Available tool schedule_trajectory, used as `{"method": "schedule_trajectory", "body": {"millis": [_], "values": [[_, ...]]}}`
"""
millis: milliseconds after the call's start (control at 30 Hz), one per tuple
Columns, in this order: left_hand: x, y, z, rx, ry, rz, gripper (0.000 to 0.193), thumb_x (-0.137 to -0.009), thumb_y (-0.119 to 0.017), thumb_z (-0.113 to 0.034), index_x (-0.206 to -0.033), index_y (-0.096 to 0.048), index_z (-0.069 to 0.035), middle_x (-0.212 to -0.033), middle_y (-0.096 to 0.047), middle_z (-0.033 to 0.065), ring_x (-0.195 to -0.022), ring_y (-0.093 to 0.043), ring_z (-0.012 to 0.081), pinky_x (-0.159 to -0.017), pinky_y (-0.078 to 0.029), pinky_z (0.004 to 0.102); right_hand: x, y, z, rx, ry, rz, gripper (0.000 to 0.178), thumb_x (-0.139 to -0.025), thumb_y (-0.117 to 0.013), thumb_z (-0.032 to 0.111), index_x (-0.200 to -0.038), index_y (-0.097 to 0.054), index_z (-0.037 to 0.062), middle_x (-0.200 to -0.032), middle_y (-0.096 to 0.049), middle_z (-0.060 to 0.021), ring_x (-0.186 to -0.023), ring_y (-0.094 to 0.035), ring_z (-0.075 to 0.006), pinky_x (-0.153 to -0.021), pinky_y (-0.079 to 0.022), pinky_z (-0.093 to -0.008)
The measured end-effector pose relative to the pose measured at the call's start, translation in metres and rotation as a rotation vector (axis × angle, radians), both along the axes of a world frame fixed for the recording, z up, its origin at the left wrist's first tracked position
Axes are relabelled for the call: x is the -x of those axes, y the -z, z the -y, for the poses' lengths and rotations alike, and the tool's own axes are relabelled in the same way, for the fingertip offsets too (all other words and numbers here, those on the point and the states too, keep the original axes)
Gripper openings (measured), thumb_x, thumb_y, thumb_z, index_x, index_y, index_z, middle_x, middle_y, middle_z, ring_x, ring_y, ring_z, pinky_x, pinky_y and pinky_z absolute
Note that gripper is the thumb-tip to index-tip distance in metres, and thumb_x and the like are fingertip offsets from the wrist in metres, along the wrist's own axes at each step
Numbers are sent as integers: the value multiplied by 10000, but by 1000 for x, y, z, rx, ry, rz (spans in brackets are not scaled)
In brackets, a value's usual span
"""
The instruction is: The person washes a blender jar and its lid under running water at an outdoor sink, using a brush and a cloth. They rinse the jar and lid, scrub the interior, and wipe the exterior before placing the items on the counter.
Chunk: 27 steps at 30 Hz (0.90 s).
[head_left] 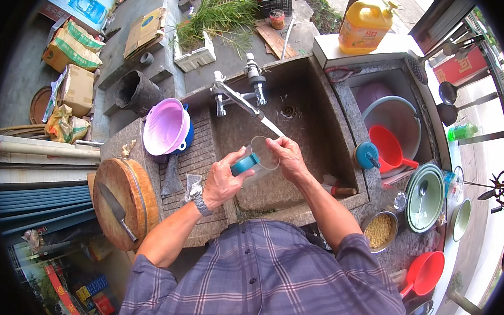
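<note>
Clear-and-teal container [266, 156], teal lid [366, 154], purple-grey plaid shirt [262, 280], lilac colander [166, 128]

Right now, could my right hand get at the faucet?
Probably yes: the faucet juts over the sink close to your right hand, with nothing seen blocking the way. That hand grips a clear cup, though, so it would likely have to let go first.

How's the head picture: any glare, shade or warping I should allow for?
Head view, edges: straight lines bow near the black rim, and daylight bleaches the upper right; head view, centre: the sink is shaded, the chrome faucet catches highlights, and the clear cup partly blends into the background; head view, hands: left hand and right hand look fairly sharp.
</note>
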<state>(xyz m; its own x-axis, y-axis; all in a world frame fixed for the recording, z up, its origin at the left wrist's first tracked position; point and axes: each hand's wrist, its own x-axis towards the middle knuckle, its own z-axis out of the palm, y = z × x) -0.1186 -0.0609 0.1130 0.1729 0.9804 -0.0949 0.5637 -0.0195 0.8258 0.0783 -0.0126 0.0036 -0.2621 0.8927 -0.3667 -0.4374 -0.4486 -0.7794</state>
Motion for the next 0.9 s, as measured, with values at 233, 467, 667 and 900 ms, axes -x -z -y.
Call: {"method": "schedule_trajectory", "body": {"millis": [233, 467, 667, 900], "values": [[-3, 10, -1, 17, -65, -17, 583, -784, -816, -174, -1274, -583, 40, -1224, -652, 220, -1135, -647, 274, -957, -508, 332, -18, 0, -10, 138, -182, -188, 131, -931, -674, 201, -982, -641, 85, -858, -631, 12, -699, -582, -80, -594, -477, -250], [-15, 13, 1, -23, -101, -52, 593, -798, -809, -182, -1279, -569, 66, -1194, -661, 236, -1106, -653, 281, -948, -502, 343, -9, 18, -12, 245, -74, -99, 136, -888, -716, 247, -889, -642, 134, -660, -542, 44, -520, -488, -84, -456, -389, -273], [-19, 25, -5, -54, -109, -55, 592, -797, -810, -208, -1265, -577, 69, -1220, -647, 236, -1148, -635, 316, -979, -497, 359, 4, 45, -30, 336, 120, -141, 108, -934, -649, 171, -906, -629, 69, -701, -579, -11, -557, -541, -116, -498, -461, -279], [12, 12, 16, 25, -248, 186, 552, -777, -819, -165, -1242, -604, 40, -1107, -690, 178, -991, -663, 207, -893, -515, 326, 2, 66, -32, 8, 135, 89, 261, -945, -623, 248, -1048, -608, 8, -889, -667, -105, -826, -676, -242, -736, -560, -369]]}}
